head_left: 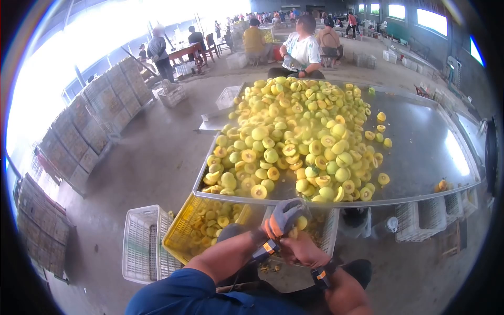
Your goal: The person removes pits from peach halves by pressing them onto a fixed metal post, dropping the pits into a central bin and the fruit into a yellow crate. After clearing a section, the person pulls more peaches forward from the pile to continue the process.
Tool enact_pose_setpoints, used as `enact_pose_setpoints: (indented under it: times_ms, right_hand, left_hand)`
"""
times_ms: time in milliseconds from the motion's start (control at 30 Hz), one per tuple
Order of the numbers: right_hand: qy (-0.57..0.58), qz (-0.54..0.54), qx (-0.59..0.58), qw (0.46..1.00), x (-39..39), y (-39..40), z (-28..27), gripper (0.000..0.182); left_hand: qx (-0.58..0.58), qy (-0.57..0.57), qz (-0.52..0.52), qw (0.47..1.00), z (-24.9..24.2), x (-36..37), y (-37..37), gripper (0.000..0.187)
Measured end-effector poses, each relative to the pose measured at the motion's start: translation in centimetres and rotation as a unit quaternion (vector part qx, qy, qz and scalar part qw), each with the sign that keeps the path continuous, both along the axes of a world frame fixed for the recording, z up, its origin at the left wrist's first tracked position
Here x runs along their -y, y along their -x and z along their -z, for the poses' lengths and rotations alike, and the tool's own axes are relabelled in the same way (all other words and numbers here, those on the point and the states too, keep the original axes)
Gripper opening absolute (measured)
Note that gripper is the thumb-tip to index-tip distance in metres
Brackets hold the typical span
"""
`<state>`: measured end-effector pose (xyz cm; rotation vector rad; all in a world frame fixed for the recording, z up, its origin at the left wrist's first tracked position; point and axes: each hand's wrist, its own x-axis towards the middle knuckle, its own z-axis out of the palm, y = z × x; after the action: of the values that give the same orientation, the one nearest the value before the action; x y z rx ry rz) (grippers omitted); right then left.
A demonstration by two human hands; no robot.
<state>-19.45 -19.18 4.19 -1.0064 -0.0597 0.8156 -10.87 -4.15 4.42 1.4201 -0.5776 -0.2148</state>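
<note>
My left hand [282, 219], in a grey and orange glove, is closed at the table's near edge, gripping a yellow peach half [301, 223]. Just below it, my bare right hand [305, 250] is curled close to the same fruit; whatever its fingers hold is hidden. Beyond both hands, a big heap of halved yellow peaches [294, 142] covers much of the metal table [415, 136]. Many show reddish cut centres.
A yellow crate [176, 239] of peach halves stands below the table, beside a white crate [140, 247]. More white crates [420, 220] sit under the right side. Across the table sits a person [302, 50]. Stacked crates [100, 113] line the left.
</note>
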Motion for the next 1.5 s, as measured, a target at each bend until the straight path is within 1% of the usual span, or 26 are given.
enact_pose_setpoints:
  times_ms: [100, 200, 300, 333, 367, 400, 433, 467, 533, 600, 633, 733, 800, 833, 900, 933, 1000, 1067, 1100, 1133, 1167, 1233, 1267, 1333, 1400, 1500]
  right_hand:
    - [0.013, 0.019, 0.005, 1.000, -0.4, 0.3, -0.5, 0.008]
    - [0.140, 0.075, 0.157, 0.975, -1.0, 0.8, -0.9, 0.007]
    - [-0.013, -0.024, -0.044, 0.999, 0.4, 0.1, -0.3, 0.006]
    - [0.023, -0.005, -0.010, 1.000, 0.4, 0.5, -0.5, 0.007]
    - [0.061, 0.013, 0.023, 0.998, 0.2, 0.8, -1.6, 0.007]
    - [0.101, 0.031, 0.052, 0.993, 0.3, 0.9, -2.4, 0.008]
    - [0.123, 0.027, 0.145, 0.981, 0.8, 0.5, -2.1, 0.011]
    - [0.104, 0.012, 0.115, 0.988, 1.0, -0.1, -1.7, 0.014]
    - [0.059, -0.013, 0.048, 0.997, 1.3, -0.1, -0.5, 0.021]
    - [0.058, -0.021, 0.057, 0.996, 1.5, 0.4, -1.3, 0.021]
    - [0.058, -0.031, 0.066, 0.996, 1.5, 0.7, -1.5, 0.021]
    - [0.121, -0.023, 0.066, 0.990, 1.5, 0.6, -0.2, 0.021]
    - [0.114, -0.023, 0.011, 0.993, 1.6, 0.0, 1.4, 0.023]
    - [0.122, -0.022, 0.002, 0.992, 1.5, 0.0, 1.3, 0.024]
    - [0.147, -0.003, -0.018, 0.989, 1.3, 0.2, 2.1, 0.025]
    - [0.164, 0.017, -0.029, 0.986, 1.0, 0.2, 3.9, 0.026]
    - [0.186, 0.026, -0.048, 0.981, 0.8, -0.3, 6.4, 0.027]
    - [0.194, 0.000, -0.074, 0.978, 1.4, -0.4, 8.8, 0.030]
    - [0.245, 0.001, -0.098, 0.965, 1.5, -0.7, 10.2, 0.032]
    - [0.266, -0.005, -0.063, 0.962, 1.5, -0.7, 10.2, 0.032]
    - [0.289, -0.014, -0.028, 0.957, 1.2, -0.7, 9.9, 0.033]
    - [0.327, -0.019, 0.049, 0.943, 0.7, -0.4, 8.9, 0.034]
    - [0.330, -0.006, 0.085, 0.940, 0.4, 0.1, 7.9, 0.033]
    - [0.279, -0.022, 0.070, 0.957, 0.5, 0.0, 6.4, 0.030]
    - [0.270, -0.002, 0.106, 0.957, 0.8, -0.3, 4.0, 0.029]
    - [0.253, 0.059, 0.190, 0.947, 0.8, -1.2, 4.0, 0.030]
  left_hand:
    - [0.027, -0.049, 0.014, 0.998, -1.3, -0.3, 0.4, 0.025]
    - [0.027, -0.080, 0.024, 0.996, -1.7, -0.4, 0.5, 0.022]
    - [0.095, -0.097, 0.048, 0.990, -1.6, -0.6, 0.1, 0.022]
    - [0.126, -0.102, 0.061, 0.985, -1.3, -0.6, 0.0, 0.022]
    - [-0.046, -0.044, 0.081, 0.995, -0.7, -0.4, -0.2, 0.019]
    - [-0.081, -0.020, 0.064, 0.994, 0.4, -0.3, -0.7, 0.018]
    - [0.180, -0.108, -0.044, 0.977, 1.9, -0.6, -1.8, 0.018]
    - [0.422, -0.187, -0.141, 0.876, 2.9, -1.1, -2.5, 0.018]
    - [0.277, -0.128, -0.161, 0.939, -0.5, -0.6, 0.0, 0.018]
    - [0.196, -0.163, -0.217, 0.942, -0.7, -0.3, 0.0, 0.016]
    - [0.056, -0.070, -0.199, 0.976, 0.0, -0.4, -0.1, 0.019]
    - [0.070, -0.165, -0.228, 0.957, -1.5, -1.1, 0.5, 0.019]
    - [0.020, -0.087, -0.206, 0.974, 1.3, -2.4, -1.4, 0.047]
    - [0.031, -0.087, -0.208, 0.974, 2.5, -3.1, -1.8, 0.051]
    - [0.050, -0.111, -0.228, 0.966, 1.9, -4.0, -1.3, 0.034]
    - [0.060, -0.122, -0.238, 0.962, 1.6, -4.4, -1.0, 0.028]
    - [0.272, -0.258, -0.277, 0.885, -0.3, -6.3, 0.0, 0.032]
    - [0.281, -0.297, -0.302, 0.861, 0.7, -9.8, -0.1, 0.040]
    - [0.311, -0.363, -0.325, 0.816, 0.9, -11.7, 0.3, 0.038]
    - [0.342, -0.332, -0.318, 0.820, 2.6, -14.7, -0.2, 0.031]
    - [0.137, -0.252, -0.330, 0.900, 3.8, -17.2, -0.4, 0.026]
    - [-0.059, -0.148, -0.408, 0.899, 4.0, -20.5, 0.1, 0.025]
    - [-0.146, -0.079, -0.451, 0.877, 4.0, -22.2, 0.3, 0.027]
    - [-0.085, -0.281, -0.490, 0.821, 4.9, -25.6, 0.5, 0.022]
    - [0.022, -0.463, -0.537, 0.705, 5.9, -26.6, -0.5, 0.023]
    - [0.071, -0.366, -0.546, 0.751, 4.1, -22.7, -4.2, 0.024]
